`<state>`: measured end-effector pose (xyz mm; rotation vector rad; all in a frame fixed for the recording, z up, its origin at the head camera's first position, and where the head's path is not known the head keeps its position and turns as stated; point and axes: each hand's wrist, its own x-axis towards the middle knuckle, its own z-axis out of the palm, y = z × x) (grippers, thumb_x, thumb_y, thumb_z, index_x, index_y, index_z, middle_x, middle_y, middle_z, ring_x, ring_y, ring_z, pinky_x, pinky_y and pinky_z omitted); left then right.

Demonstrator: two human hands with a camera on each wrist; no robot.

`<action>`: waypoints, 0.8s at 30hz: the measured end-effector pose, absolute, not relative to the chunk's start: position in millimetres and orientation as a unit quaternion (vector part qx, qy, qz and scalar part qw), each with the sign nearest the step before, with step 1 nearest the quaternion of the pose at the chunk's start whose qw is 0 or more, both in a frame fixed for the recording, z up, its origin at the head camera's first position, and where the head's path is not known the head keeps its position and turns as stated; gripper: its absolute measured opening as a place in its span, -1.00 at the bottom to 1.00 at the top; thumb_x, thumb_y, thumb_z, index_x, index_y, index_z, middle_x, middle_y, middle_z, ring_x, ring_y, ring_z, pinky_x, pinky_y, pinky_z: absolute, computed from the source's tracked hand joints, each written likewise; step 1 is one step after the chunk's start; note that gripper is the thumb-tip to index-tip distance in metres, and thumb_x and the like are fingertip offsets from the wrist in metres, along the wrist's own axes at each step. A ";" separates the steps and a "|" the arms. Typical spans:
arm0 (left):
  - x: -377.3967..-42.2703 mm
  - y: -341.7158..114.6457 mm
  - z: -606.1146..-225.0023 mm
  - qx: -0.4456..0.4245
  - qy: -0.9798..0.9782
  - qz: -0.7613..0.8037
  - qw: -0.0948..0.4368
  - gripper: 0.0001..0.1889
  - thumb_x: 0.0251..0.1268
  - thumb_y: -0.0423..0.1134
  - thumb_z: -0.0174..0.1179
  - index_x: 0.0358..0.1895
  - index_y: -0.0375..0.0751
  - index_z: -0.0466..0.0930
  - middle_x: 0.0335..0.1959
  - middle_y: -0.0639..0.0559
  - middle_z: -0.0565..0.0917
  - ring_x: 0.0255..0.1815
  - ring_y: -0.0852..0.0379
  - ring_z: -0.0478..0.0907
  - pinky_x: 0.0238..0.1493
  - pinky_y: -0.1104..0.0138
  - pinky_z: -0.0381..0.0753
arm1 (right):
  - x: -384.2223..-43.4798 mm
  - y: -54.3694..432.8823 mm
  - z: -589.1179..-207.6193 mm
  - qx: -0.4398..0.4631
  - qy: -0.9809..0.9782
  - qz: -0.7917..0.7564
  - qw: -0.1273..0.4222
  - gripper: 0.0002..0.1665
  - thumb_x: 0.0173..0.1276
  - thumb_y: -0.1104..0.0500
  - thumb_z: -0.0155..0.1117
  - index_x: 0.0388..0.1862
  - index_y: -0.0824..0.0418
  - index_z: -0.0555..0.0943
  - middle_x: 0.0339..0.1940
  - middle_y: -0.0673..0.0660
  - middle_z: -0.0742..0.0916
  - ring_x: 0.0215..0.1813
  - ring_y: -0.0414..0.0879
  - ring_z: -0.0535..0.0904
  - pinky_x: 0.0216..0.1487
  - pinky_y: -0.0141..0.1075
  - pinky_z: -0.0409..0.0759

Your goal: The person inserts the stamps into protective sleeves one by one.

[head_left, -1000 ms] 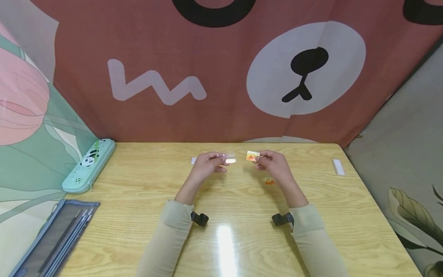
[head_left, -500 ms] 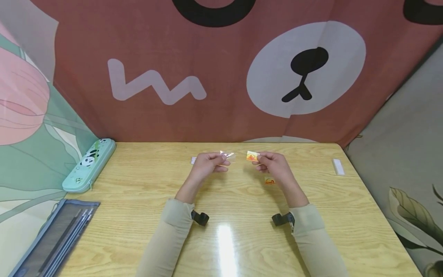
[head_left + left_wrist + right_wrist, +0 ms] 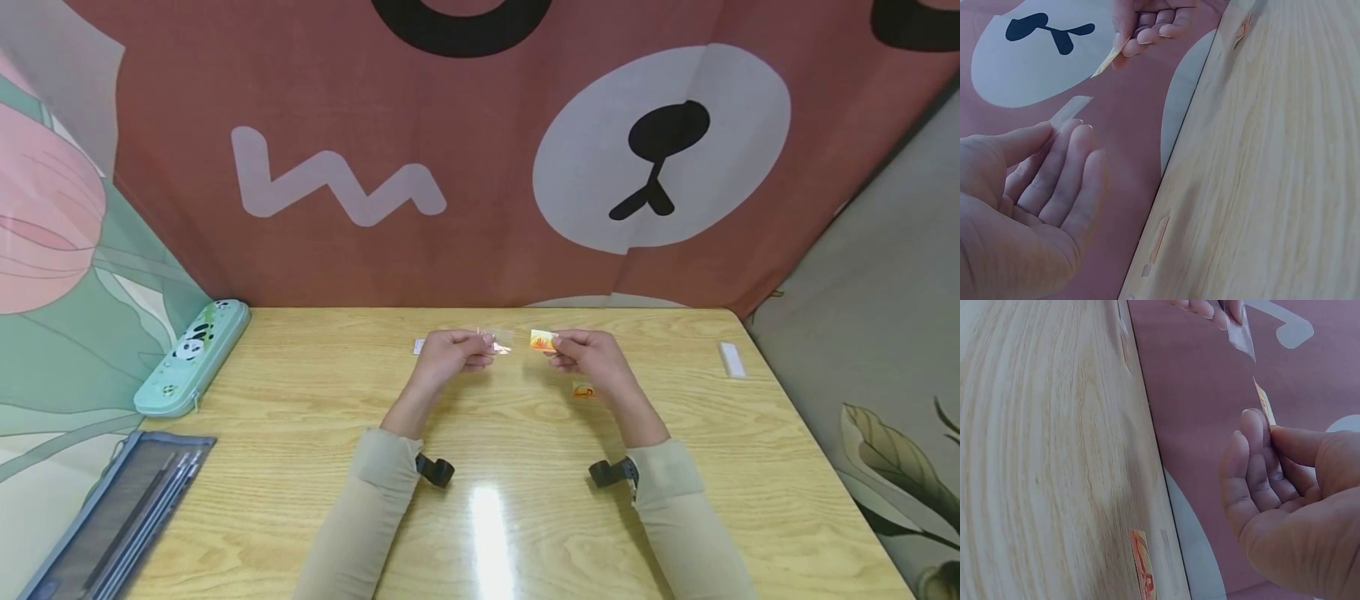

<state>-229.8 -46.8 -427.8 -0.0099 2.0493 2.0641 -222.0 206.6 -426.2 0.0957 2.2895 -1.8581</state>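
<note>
Between thumb and fingers, my left hand (image 3: 447, 354) pinches a small piece of clear, shiny plastic film (image 3: 502, 340), like a little bag or wrapper. Opposite it, my right hand (image 3: 594, 357) pinches a small yellow and orange printed card (image 3: 543, 341) by its right edge. Film and card are held above the far part of the table, with a narrow gap between them. In the right wrist view, the card (image 3: 1263, 403) points towards the film (image 3: 1241, 339). A second orange printed piece (image 3: 583, 390) lies on the table beside my right hand.
A small white piece (image 3: 418, 346) shows behind my left hand. A white block (image 3: 732, 360) lies at the right. On the left are a turquoise panda pencil case (image 3: 193, 358) and a mesh pouch (image 3: 101, 500) holding pencils. A printed curtain (image 3: 480, 258) hangs along the table's back edge.
The film in my left hand has tilted, its bright reflection fading and then partly returning. My right hand has brought the card slightly left, towards the film.
</note>
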 end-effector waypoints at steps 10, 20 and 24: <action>-230.2 -45.2 -429.0 -0.012 0.695 0.709 0.120 -0.76 0.38 -0.26 0.31 -0.05 -0.36 0.77 -0.29 -0.15 0.83 -0.39 0.16 0.79 -0.06 0.10 0.79 | -221.2 203.1 -423.0 0.037 0.767 -0.635 0.087 -0.57 0.52 0.13 0.24 0.19 0.43 0.58 -0.39 -0.12 0.77 -0.35 -0.26 0.70 -0.06 -0.21 0.78; -228.2 -41.1 -429.6 -0.015 0.689 0.715 0.119 -0.73 0.36 -0.23 0.33 -0.08 -0.41 0.77 -0.34 -0.14 0.83 -0.43 0.21 0.78 -0.15 0.19 0.81 | -219.6 197.2 -423.1 0.046 0.757 -0.645 0.095 -0.59 0.51 0.10 0.27 0.14 0.40 0.60 -0.39 -0.12 0.76 -0.37 -0.27 0.70 -0.05 -0.21 0.78; -227.7 -39.1 -429.5 -0.014 0.683 0.721 0.116 -0.72 0.36 -0.23 0.34 -0.07 -0.43 0.76 -0.35 -0.15 0.83 -0.44 0.21 0.78 -0.12 0.12 0.80 | -219.2 194.1 -424.4 0.044 0.748 -0.655 0.096 -0.62 0.51 0.11 0.27 0.11 0.38 0.60 -0.40 -0.14 0.77 -0.37 -0.27 0.69 -0.07 -0.23 0.78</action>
